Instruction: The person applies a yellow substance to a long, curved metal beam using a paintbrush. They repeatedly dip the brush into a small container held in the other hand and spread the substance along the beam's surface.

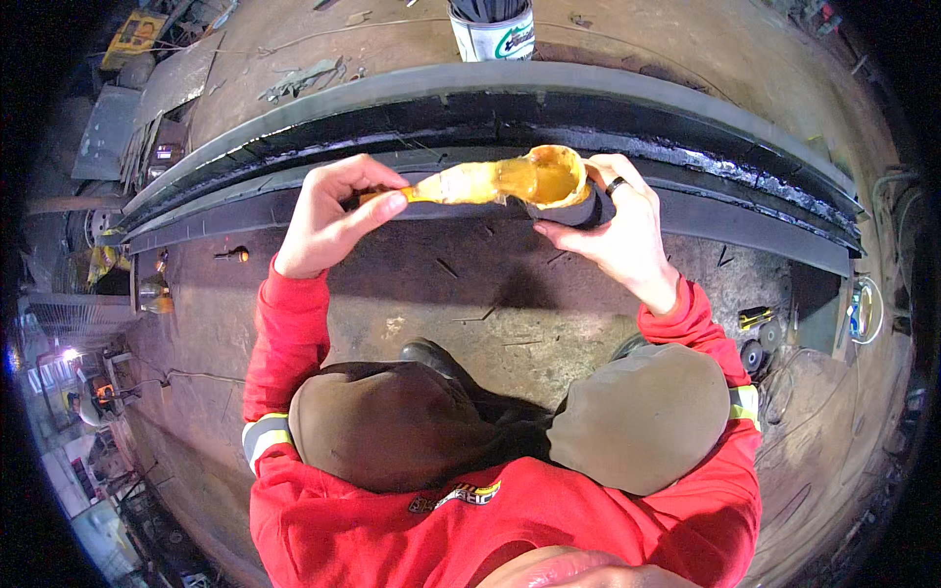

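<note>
Head view, and I look straight down at my two hands, raised mid-frame over my knees. My left hand [328, 218] pinches the handle of a brush [470, 182], fingers [384, 206] closed narrow around it; the whole brush is coated in a yellow, glossy paste. Its bristle end lies across the mouth of a small dark cup [569, 201], which brims with the same yellow stuff. My right hand [618, 230] wraps that cup from below and behind, fingers curled tight on its wall, a dark ring on one of them.

Just above the hands in the frame, a long black curved rubber strip [510, 122] sweeps from left to right edge, its upper band wet and shiny. At top centre stands a round tin [493, 29], white with a green label patch, holding something dark. A yellow carton [135, 34] lies at upper left. Concrete floor [461, 294] shows between my hands and knees, littered with small scraps.
</note>
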